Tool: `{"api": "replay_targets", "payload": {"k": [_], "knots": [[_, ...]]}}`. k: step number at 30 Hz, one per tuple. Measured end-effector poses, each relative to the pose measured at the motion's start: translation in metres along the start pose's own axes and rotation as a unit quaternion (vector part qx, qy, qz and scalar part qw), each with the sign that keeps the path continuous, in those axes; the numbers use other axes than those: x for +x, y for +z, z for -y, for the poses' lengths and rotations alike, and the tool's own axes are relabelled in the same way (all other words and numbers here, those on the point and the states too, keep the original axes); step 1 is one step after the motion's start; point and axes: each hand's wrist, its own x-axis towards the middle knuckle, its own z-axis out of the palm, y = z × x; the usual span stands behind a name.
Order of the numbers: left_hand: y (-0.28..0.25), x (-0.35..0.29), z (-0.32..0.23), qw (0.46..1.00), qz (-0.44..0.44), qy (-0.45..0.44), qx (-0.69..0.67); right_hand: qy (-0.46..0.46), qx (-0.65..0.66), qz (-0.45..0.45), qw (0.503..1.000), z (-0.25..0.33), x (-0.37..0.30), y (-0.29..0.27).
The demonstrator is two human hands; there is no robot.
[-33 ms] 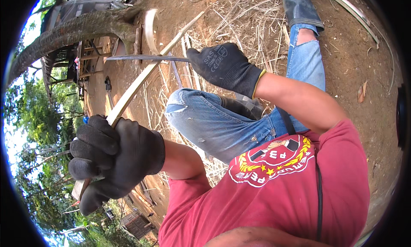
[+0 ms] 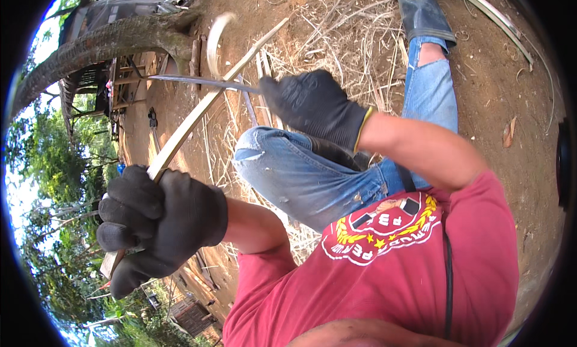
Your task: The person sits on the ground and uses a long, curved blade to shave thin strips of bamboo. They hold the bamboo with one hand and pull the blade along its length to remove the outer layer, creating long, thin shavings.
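Note:
My left hand (image 2: 165,221), in a dark work glove, is closed around the lower part of a long pale bamboo-like strip (image 2: 180,138). The strip slants up and away to the right, and its short butt end shows below my fingers. In my gloved right hand (image 2: 309,103) is a knife with a long, narrow blade (image 2: 198,80); its handle is hidden by the fingers. The blade lies across the strip, pointing left. A thin curled shaving (image 2: 214,43) rises beside the blade where it meets the strip.
My bent knee in torn jeans (image 2: 288,172) is just below the blade. Shavings and thin strips (image 2: 360,31) litter the brown ground beyond. A thick curved trunk (image 2: 102,43) stands at the upper left, near a wooden shelter (image 2: 129,85). A long strip (image 2: 496,19) lies at the upper right.
My right hand has shifted slightly down and left, and the knife blade has tilted a little. The curled shaving bends over more. My left hand has barely moved.

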Motion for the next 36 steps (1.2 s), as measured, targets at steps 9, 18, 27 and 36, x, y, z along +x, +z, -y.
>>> {"api": "replay_targets", "payload": {"k": [9,18,27,36], "knots": [[-0.037,0.010,-0.011,0.979,-0.146,0.055,0.132,-0.050,0.012,0.075,0.996,0.045,0.021,0.007],[-0.007,-0.032,-0.008,0.998,0.007,0.052,0.045,-0.028,-0.002,0.100,0.995,0.111,0.022,-0.057],[0.013,-0.045,-0.008,0.994,0.018,0.046,0.096,-0.038,0.014,0.099,0.994,0.084,-0.003,-0.066],[0.025,-0.032,-0.024,0.990,-0.014,0.108,0.089,-0.045,0.029,0.090,0.995,0.131,0.007,-0.116]]}}
